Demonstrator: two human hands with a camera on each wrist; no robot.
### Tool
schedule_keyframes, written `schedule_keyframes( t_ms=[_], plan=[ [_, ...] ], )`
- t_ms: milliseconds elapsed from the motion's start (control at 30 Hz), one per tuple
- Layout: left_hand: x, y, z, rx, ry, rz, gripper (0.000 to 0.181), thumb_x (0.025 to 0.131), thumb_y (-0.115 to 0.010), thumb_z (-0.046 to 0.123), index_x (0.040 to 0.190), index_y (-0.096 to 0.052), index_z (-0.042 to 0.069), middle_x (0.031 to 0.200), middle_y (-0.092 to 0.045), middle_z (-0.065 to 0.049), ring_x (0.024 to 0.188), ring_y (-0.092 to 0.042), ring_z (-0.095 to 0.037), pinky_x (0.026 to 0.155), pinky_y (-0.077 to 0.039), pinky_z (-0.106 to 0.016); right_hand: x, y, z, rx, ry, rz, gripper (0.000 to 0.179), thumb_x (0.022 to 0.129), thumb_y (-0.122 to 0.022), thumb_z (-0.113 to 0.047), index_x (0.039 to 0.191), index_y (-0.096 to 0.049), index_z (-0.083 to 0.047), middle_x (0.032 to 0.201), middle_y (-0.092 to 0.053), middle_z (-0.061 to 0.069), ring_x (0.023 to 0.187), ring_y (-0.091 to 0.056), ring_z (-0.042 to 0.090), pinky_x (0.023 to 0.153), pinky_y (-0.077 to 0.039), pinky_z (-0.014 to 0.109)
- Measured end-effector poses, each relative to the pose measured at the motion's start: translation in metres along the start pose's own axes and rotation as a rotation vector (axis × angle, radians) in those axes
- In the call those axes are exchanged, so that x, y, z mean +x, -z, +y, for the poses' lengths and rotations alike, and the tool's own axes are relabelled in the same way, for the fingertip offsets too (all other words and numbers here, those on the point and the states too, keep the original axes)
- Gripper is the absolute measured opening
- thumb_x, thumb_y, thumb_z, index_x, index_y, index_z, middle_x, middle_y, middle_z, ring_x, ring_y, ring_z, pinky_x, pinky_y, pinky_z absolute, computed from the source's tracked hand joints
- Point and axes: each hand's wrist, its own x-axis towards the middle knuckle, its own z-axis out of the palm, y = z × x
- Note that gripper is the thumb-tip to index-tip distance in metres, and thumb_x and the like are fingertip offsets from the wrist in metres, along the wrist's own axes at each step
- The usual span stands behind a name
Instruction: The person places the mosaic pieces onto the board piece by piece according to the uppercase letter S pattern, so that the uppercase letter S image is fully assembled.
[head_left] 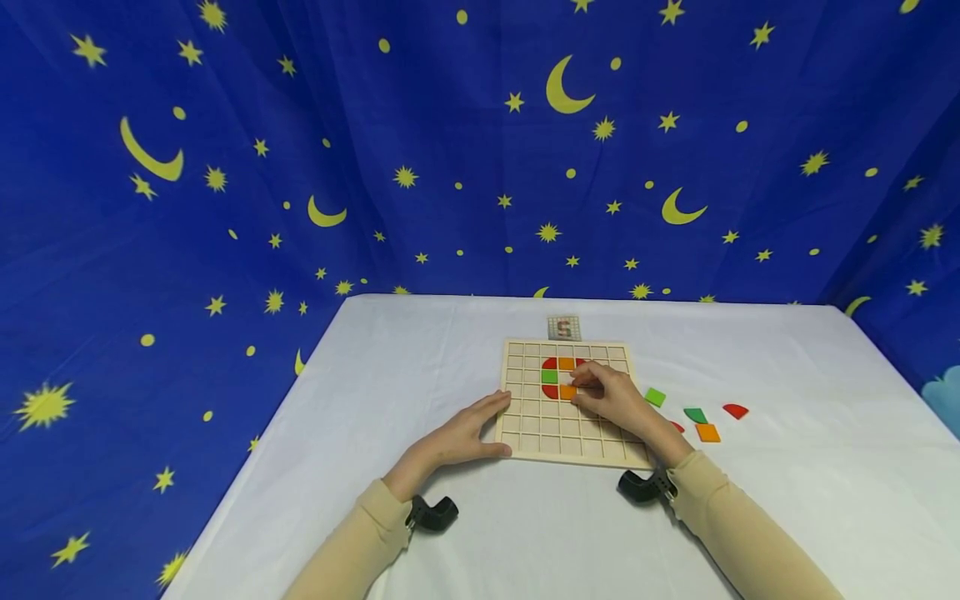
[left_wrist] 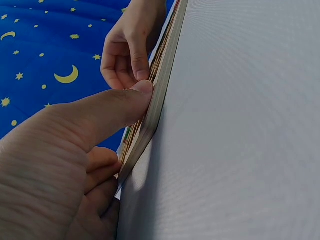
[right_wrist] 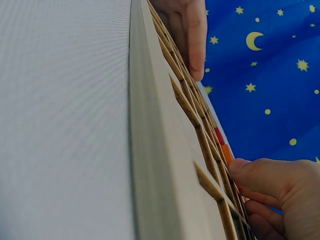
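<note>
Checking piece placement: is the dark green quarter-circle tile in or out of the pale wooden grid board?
Out. In the head view, the dark green tile lies on the white cloth, right of the board.

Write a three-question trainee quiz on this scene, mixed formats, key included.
1. Which hand reaches over the middle of the grid board, left or right?
2. True or false: the small patterned card lies beyond the board's far edge.
3. In the pattern's left column, the square between two red pieces is: A) orange, B) green, C) blue.

Key:
1. Right hand.
2. True.
3. B, the green square.
</note>
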Motion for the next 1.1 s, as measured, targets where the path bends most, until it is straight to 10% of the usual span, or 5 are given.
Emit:
schedule_keyframes(
  t_ms=[767, 1100],
  plan=[
    [-0.001, 0.001, 0.001, -0.009, -0.014, 0.004, 0.084, 0.084, -0.071, 0.037, 0.146, -0.029, -0.001, 0.153, -0.025, -0.013, 0.140, -0.020, -0.025, 0.112, -0.021, -0.041, 0.009, 0.037, -0.030, 0.068, -0.041, 0.001, 0.039, 0.085, -0.072, -0.016, 0.119, -0.056, -0.004, 0.109, -0.065, 0.013, 0.103, -0.058, 0.032, 0.090, -0.046, 0.047],
    [-0.001, 0.001, 0.000, -0.009, -0.019, 0.000, 0.084, 0.084, -0.070, 0.038, 0.147, -0.029, 0.000, 0.152, -0.025, -0.014, 0.140, -0.019, -0.025, 0.112, -0.021, -0.041, -0.020, 0.073, -0.014, -0.056, -0.065, 0.105, 0.038, 0.085, -0.073, -0.016, 0.118, -0.056, -0.005, 0.106, -0.066, 0.009, 0.099, -0.060, 0.029, 0.086, -0.048, 0.045]
  ],
)
